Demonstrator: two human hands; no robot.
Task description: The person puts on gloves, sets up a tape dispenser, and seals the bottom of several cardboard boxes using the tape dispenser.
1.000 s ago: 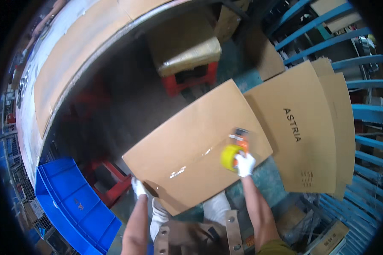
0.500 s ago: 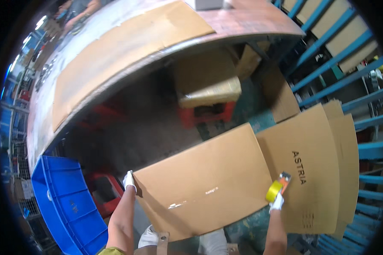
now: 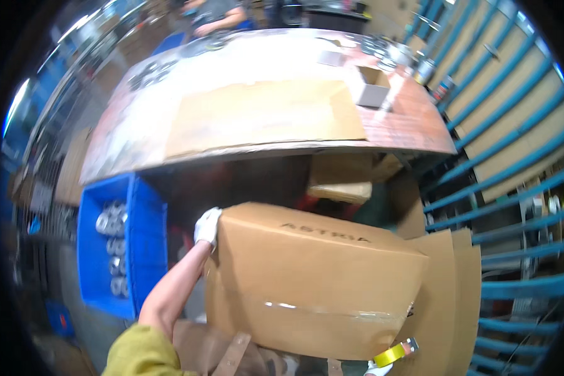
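Observation:
A large brown carton (image 3: 307, 282) is in front of me, tilted, with a strip of shiny tape (image 3: 332, 311) across the side facing me. Dark lettering runs along its upper face. My left hand (image 3: 208, 227), in a white glove, grips the carton's upper left corner. Low at the carton's right corner, my right hand (image 3: 378, 370) is partly cut off by the picture's lower edge. It holds a tape dispenser (image 3: 410, 346) with a yellow tape roll (image 3: 390, 356). Flat cardboard sheets (image 3: 443, 301) lean just right of the carton.
Beyond the carton stands a worktable (image 3: 413, 128) bearing a flat cardboard sheet (image 3: 263, 119) and an open white box (image 3: 373, 91). A blue bin (image 3: 147, 219) with metal parts sits at left. Blue bars (image 3: 520, 285) line the right. Another person (image 3: 222, 19) is across the table.
The carton has been tipped up, so its lettered face now shows. My left hand moved with its corner; my right hand and the dispenser went lower. The view has swung up toward the table.

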